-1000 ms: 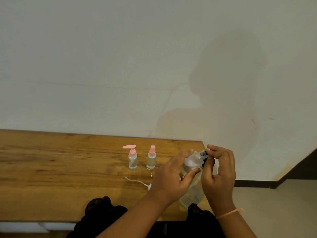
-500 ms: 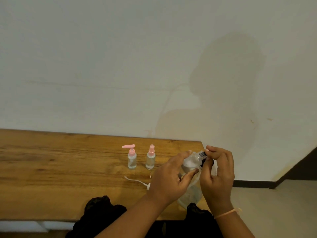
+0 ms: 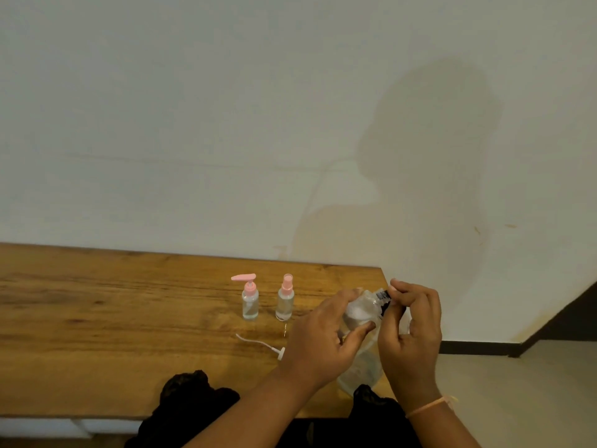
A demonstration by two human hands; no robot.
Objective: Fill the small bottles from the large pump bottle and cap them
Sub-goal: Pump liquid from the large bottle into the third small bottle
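Both our hands hold the large pump bottle (image 3: 360, 371) at the table's (image 3: 129, 334) near right corner, left hand (image 3: 319, 341) curled round its upper part, right hand (image 3: 412, 331) pinching its dark-labelled top. With its pump (image 3: 280, 353) lying out on the table, we reckon a slip could spill it over the edge.
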